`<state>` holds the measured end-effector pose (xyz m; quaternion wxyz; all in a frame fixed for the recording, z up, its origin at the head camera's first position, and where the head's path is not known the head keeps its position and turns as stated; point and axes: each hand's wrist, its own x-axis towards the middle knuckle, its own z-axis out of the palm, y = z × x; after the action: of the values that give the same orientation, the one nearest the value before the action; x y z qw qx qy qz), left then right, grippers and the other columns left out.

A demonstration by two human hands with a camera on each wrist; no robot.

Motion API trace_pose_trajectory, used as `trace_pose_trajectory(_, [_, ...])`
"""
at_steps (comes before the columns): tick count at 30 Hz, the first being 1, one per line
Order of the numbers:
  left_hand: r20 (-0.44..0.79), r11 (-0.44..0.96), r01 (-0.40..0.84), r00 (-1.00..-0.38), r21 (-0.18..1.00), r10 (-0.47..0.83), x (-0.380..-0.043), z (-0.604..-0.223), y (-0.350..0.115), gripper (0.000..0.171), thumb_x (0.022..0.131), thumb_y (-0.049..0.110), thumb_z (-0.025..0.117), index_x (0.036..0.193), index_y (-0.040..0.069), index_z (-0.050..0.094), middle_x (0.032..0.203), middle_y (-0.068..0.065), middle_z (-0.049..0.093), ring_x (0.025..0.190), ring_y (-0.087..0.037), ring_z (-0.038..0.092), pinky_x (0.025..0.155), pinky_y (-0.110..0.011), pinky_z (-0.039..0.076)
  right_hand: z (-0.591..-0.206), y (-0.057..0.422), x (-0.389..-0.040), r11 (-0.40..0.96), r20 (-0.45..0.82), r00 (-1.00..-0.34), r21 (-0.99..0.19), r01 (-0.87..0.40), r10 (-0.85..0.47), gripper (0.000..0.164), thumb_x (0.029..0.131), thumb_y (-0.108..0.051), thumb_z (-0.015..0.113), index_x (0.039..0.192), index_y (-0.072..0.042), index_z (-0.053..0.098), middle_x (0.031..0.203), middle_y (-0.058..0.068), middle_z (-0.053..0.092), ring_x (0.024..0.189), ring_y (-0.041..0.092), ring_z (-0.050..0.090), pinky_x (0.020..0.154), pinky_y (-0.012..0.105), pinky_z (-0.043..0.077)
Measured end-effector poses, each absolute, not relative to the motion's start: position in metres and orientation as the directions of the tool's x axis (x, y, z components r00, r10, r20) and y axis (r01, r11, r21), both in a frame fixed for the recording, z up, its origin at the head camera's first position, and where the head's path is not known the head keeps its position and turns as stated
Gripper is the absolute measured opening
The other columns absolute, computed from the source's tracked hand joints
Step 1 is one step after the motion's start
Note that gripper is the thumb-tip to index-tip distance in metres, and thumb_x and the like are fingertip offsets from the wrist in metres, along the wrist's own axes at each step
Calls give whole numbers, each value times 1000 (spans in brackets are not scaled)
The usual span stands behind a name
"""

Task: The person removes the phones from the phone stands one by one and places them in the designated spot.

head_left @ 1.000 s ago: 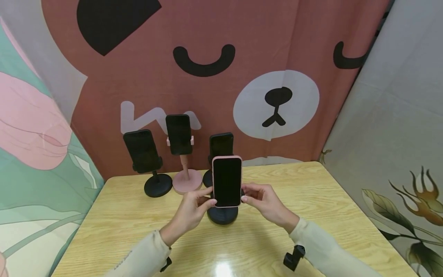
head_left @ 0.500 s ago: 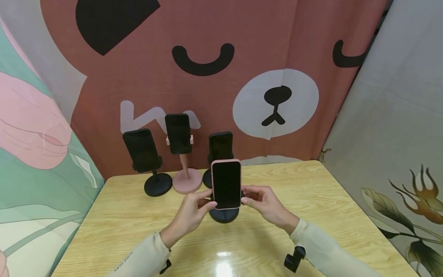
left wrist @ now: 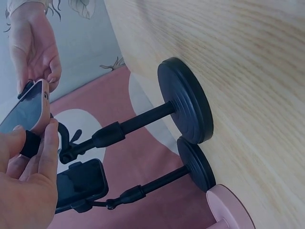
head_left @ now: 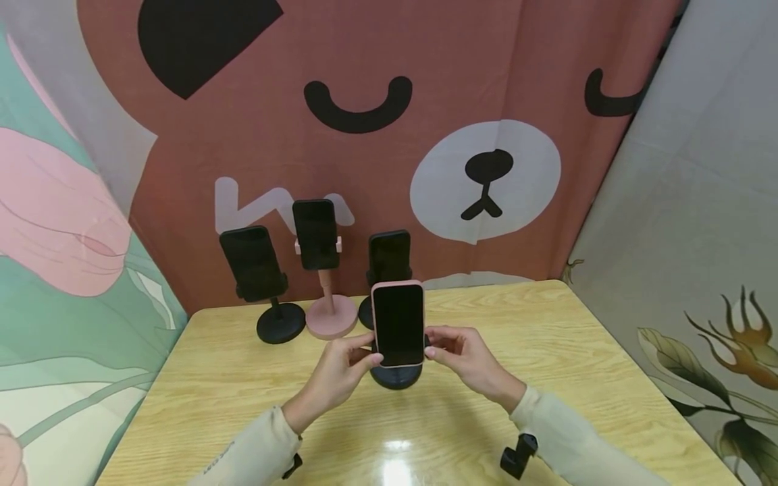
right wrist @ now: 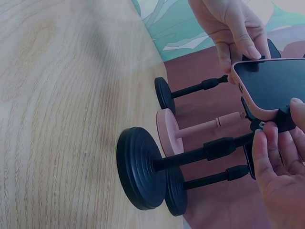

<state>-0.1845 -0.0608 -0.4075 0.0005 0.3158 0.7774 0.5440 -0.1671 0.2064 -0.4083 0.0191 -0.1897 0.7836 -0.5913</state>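
A reddish-brown curtain (head_left: pixel 255 148) printed with a sleepy animal face hangs behind our wood-grain worktop (head_left: pixel 206 391). From the left, we see a black stand (head_left: pixel 281 324) bearing a tilted phone (head_left: pixel 250 266), then a pink stand (head_left: pixel 331 318) with a second phone (head_left: pixel 315 235). Next, our left hand (head_left: pixel 333 374) grips the lower left side of the pink-cased phone (head_left: pixel 398 324), its thumb by a black clip (left wrist: pixel 31 144). This phone sits above the round base of the front stand (head_left: pixel 397 379), screen towards us, partly hiding a third phone (head_left: pixel 389 255) behind. Farther right, our right hand (head_left: pixel 467 358) pinches the opposite side at the other clip (right wrist: pixel 285 119).

To seat it well, we should hold both sides level and press evenly, checking that each clip laps the case edge. The slim post could wobble, so small, gentle adjustments seem best. We should also tilt with care, since the third phone is near, and release only once the grip feels firm.
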Motion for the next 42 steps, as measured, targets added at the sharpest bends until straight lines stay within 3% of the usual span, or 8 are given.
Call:
trace_pose_trajectory(7, [317,235,477,-808,847,497,-184,-407,-63,37,96,5,67,133,-1,64,126,-21,70,100,-29,76,84,-28,62,-409,206,-167,220,202,-930,-936,-276,-307,39,99,-13,66,131,8,61,115,27,67,97,19,70,85,22,58])
trace_pose_trajectory(17, [278,272,446,-828,853,487,-184,-404,-65,39,96,8,69,134,2,64,128,-17,70,101,-26,76,83,-28,62,-407,204,-166,208,218,-925,-934,-290,-311,37,99,-11,66,130,8,62,116,27,67,97,11,68,87,24,59])
trace_pose_trajectory(28, [250,261,458,-786,850,565,-191,-401,-73,40,95,10,70,133,0,64,130,-20,68,100,-25,75,87,-32,62,-403,205,-166,230,228,-916,-922,-312,-331,37,99,-11,66,130,7,62,118,27,68,99,5,68,87,21,58])
trace_pose_trajectory(35, [195,250,408,-782,878,593,-197,-399,-77,39,96,11,70,132,-1,65,128,-22,69,98,-24,76,82,-28,62,-398,207,-166,243,212,-917,-922,-303,-338,38,100,-15,65,131,6,62,123,26,68,101,18,71,87,21,58])
trace_pose_trajectory(42, [184,242,414,-757,877,627,-202,-397,-80,40,96,11,69,133,-3,63,128,-23,69,99,-25,76,85,-29,62,-388,208,-167,265,238,-921,-908,-323,-308,31,103,-15,60,128,3,65,125,23,68,103,9,68,89,23,58])
